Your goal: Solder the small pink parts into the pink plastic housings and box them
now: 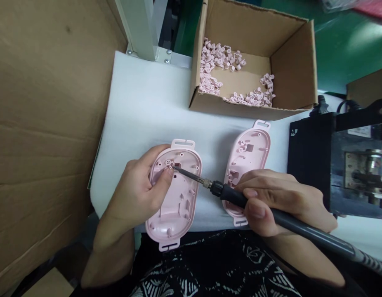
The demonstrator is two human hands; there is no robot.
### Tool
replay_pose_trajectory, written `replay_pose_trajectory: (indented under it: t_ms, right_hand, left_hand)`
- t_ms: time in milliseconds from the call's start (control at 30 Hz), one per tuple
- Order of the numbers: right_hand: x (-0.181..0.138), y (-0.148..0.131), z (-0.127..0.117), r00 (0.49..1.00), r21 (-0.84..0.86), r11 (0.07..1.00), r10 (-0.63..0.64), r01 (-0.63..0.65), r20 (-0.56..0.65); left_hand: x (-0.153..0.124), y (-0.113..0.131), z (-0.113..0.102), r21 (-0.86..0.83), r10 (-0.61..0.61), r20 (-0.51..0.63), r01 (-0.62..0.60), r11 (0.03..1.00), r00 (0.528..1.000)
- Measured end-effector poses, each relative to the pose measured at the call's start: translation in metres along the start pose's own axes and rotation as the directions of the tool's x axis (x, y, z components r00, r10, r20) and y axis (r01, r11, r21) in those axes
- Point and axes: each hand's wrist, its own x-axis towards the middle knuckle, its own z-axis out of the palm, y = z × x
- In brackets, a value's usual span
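Gripping soldering iron (296, 224) (rear cropped)

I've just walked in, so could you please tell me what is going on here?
A person's left hand holds a pink shell, its thumb inside. The right hand grips a soldering iron, its tip in the shell, close to that thumb. A second pink shell lies on the white mat, partly hidden by the right hand. Beyond stands an open box of small pink pieces.
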Motion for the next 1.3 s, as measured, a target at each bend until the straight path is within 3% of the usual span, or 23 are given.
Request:
replay_pose_trajectory:
  t_ms: [267, 467, 667, 800, 967, 1100, 1300]
  right_hand:
    - [-0.0028, 0.0018, 0.0009, 1.0, -0.014, 1.0, -0.005, 0.005, -0.013]
    - [-0.0018, 0.0012, -0.0069, 0.993, -0.01, 1.0, 0.016, -0.015, 0.117]
    - [-0.0009, -0.0006, -0.0075, 0.998, -0.008, 1.0, 0.022, -0.021, 0.066]
    - [-0.0001, -0.0007, -0.0076, 0.99, -0.026, 0.998, 0.052, -0.048, 0.135]
    - [0.0005, 0.0008, -0.0051, 0.999, -0.023, 0.999, 0.025, -0.024, 0.047]
    - [0.0015, -0.0008, -0.0067, 0.992, -0.039, 0.998, 0.048, -0.044, 0.115]
    - [-0.0039, -0.0011, -0.0034, 0.998, -0.011, 0.999, 0.051, -0.051, 0.03]
  left_hand:
    - [-0.0003, 0.001, -0.0015, -0.008, 0.006, 0.01, -0.006, 1.0, 1.0]
    - [0.0001, 0.0025, -0.0022, 0.007, 0.005, 0.023, -0.005, 1.0, 1.0]
    - [-0.0004, 0.0028, -0.0024, 0.0, 0.01, 0.014, -0.01, 1.0, 1.0]
    - [-0.0002, 0.0016, -0.0022, -0.002, 0.015, 0.017, -0.015, 1.0, 1.0]
    - [-0.0005, -0.0005, -0.0025, -0.012, 0.029, 0.015, -0.029, 1.0, 0.999]
    - [-0.0004, -0.0006, -0.0018, -0.007, 0.025, 0.014, -0.025, 1.0, 1.0]
    - [-0.002, 0.0003, -0.0016, -0.013, 0.017, 0.012, -0.017, 1.0, 1.0]
